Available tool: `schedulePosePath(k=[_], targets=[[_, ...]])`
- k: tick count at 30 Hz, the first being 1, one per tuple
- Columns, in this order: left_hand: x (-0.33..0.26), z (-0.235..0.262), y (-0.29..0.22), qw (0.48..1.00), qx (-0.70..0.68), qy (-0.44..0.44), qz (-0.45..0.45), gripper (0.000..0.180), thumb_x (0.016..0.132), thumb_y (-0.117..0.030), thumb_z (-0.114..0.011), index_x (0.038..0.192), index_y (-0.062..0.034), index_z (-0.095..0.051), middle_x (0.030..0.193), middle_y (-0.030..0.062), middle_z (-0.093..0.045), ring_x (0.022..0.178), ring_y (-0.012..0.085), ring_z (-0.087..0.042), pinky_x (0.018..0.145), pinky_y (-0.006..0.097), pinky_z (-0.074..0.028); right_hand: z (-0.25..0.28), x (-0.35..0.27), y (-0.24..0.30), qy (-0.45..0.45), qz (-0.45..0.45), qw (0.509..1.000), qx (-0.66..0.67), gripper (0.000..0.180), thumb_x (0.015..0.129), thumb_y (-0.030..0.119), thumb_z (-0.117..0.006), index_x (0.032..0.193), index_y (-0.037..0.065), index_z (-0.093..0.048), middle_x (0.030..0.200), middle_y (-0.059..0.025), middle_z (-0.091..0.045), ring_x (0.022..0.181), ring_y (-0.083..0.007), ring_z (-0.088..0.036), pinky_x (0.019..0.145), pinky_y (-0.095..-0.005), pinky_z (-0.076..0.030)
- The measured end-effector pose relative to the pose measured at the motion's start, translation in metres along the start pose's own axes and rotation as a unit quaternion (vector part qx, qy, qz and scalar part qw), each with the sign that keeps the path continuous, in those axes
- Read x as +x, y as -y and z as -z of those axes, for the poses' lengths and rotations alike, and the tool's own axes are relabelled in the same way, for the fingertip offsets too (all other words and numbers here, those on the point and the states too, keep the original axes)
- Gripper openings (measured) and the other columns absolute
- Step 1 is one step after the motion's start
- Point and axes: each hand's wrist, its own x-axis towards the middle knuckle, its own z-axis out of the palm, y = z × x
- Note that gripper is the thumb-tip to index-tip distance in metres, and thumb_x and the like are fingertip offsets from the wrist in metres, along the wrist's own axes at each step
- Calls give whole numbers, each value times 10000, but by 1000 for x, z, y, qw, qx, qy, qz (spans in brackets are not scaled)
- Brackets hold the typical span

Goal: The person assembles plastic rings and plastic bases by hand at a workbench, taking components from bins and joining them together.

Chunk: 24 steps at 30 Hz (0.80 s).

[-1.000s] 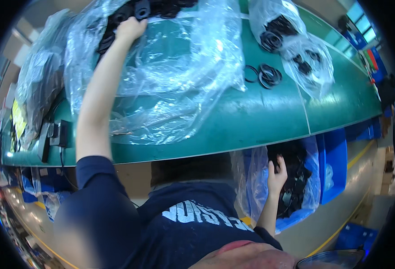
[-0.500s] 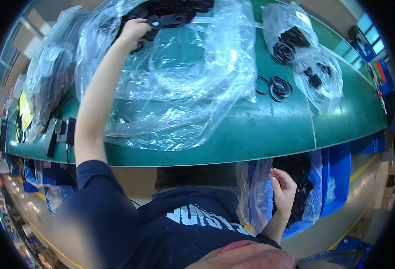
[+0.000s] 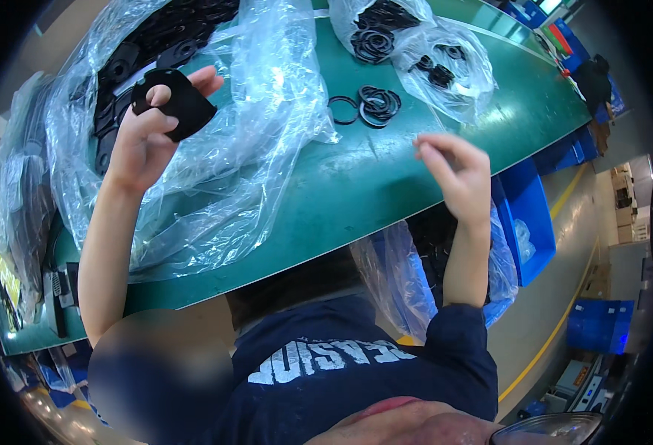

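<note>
My left hand [image 3: 143, 144] is closed on a flat black part [image 3: 182, 104] with a cut edge, raised above the clear plastic bag [image 3: 267, 141]. A fingertip shows through or over the part's notch; the other fingers reach behind it. Over the table's front edge, my right hand [image 3: 460, 178] holds nothing that I can see, its fingers stretched forward and the thumb slightly apart. Beyond that hand lie a small pile of black rings [image 3: 379, 106] and a single black ring [image 3: 343, 110]. More black parts [image 3: 123, 63] fill the big bag at the left.
Two clear bags at the back hold black rings [image 3: 372, 46] and small black pieces [image 3: 441, 76]. Below the green table [image 3: 326, 204], a bag-lined bin holds black parts [image 3: 429, 241], with a blue bin [image 3: 525, 222] beside it. Another plastic-wrapped bundle [image 3: 22, 193] stands far left.
My left hand has lifted the black part off the pile and brought it nearer. My right hand has risen from beside the bin to above the table edge. The view has turned right.
</note>
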Motion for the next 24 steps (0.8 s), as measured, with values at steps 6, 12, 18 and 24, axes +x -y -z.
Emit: schedulePosePath(k=[6, 12, 18, 24], targets=[[-7, -10, 10, 990, -78, 42, 114, 253, 631, -48, -445, 883, -38, -468, 992, 155, -544, 1098, 322, -522, 985, 385, -379, 20, 91, -43, -117, 56, 955, -267, 173, 780, 136, -639, 909, 31, -687, 748, -89, -678, 657, -164, -644, 610, -257, -491], [-15, -21, 21, 987, 5, 102, 126, 346, 630, -177, -611, 914, -65, -448, 896, 63, -464, 753, 145, -480, 761, 295, -420, 21, 159, -95, 13, -97, 829, -550, 181, 773, 206, -653, 928, 127, -699, 979, -101, -648, 927, -284, -609, 792, -433, -471], [-27, -39, 30, 983, 36, 147, 106, 567, 709, -522, -689, 970, -108, -404, 918, 41, -457, 711, 95, -400, 656, 243, -367, 23, 170, -122, -8, -43, 839, -542, 179, 782, 233, -643, 915, 125, -697, 1059, -97, -603, 988, -290, -573, 821, -461, -447], [-34, -49, 31, 976, -34, 119, 181, 270, 871, -275, -602, 976, -114, -413, 847, 38, -502, 661, 88, -433, 631, 223, -388, 37, 164, -123, -118, 104, 883, -442, 179, 795, 198, -619, 922, 95, -693, 974, -126, -637, 910, -328, -601, 794, -415, -466]])
